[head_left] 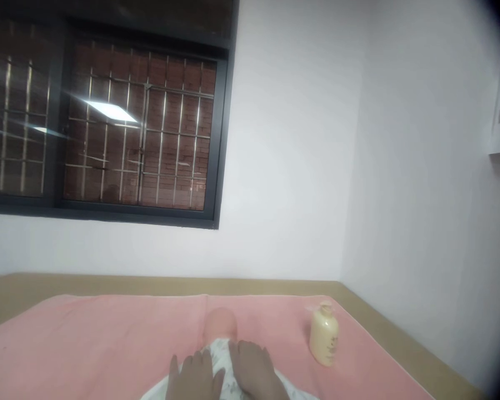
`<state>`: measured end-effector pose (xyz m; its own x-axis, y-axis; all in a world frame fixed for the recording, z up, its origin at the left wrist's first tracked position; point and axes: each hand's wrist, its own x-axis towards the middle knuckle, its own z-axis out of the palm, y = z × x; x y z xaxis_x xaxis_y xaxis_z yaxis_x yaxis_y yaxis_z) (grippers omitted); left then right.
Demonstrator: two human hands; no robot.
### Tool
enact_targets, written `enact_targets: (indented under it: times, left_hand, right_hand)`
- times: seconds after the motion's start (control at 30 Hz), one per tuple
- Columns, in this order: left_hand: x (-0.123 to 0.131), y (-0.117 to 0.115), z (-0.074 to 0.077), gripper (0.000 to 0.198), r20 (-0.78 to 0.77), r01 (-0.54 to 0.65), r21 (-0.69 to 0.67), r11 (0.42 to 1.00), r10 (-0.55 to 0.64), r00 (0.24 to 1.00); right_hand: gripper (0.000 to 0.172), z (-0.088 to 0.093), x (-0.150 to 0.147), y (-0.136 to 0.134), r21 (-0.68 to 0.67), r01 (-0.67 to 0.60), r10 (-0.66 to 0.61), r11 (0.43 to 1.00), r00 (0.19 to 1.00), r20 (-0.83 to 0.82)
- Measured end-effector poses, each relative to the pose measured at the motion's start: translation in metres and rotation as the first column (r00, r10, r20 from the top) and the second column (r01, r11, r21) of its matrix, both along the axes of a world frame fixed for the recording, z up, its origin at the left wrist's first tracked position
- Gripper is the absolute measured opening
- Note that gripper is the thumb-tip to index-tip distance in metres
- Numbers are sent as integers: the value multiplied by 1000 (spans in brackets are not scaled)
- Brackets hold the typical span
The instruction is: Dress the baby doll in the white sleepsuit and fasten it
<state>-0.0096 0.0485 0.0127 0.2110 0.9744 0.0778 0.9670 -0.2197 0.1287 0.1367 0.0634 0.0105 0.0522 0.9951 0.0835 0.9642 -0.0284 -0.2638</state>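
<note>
A baby doll (220,325) lies on a pink towel (100,339), its bald head pointing away from me. Its body is wrapped in a white patterned cloth (224,364). My left hand (194,378) rests flat on the left side of the cloth, fingers spread. On the right side of the cloth lies my right hand (252,369), fingers stretched out and close together. Both hands hold nothing; their wrists are cut off by the bottom edge.
A cream lotion bottle (324,335) stands on the towel to the right of the doll. The towel covers a tan table (383,322) set into a corner of white walls. A barred dark window (104,122) is on the far wall.
</note>
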Motion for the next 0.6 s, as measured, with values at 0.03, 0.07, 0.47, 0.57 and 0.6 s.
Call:
enact_targets:
  times: [0.03,0.07,0.47,0.57,0.6]
  left_hand:
    - [-1,2,0,58,20,-6,-11,1000,6,1000]
    - [-2,5,1,58,42,-18,-28,999,19,999]
    - [-4,10,1,58,81,-42,-62,997,47,996]
    - [-2,5,-4,56,19,-20,-3,1000,20,1000]
    - [-2,3,-5,56,1,-15,11,1000,15,1000]
  right_hand:
    - [56,1,-2,-2,3,4,-4,1000,1000,22]
    - [55,2,-4,-5,5,2,-2,1000,999,41]
    - [51,11,-10,-14,20,-60,59,998,997,46]
    - [56,6,-3,-5,10,-24,24,1000,1000,-16]
    - [57,4,-1,-2,-3,-14,14,1000,999,-38]
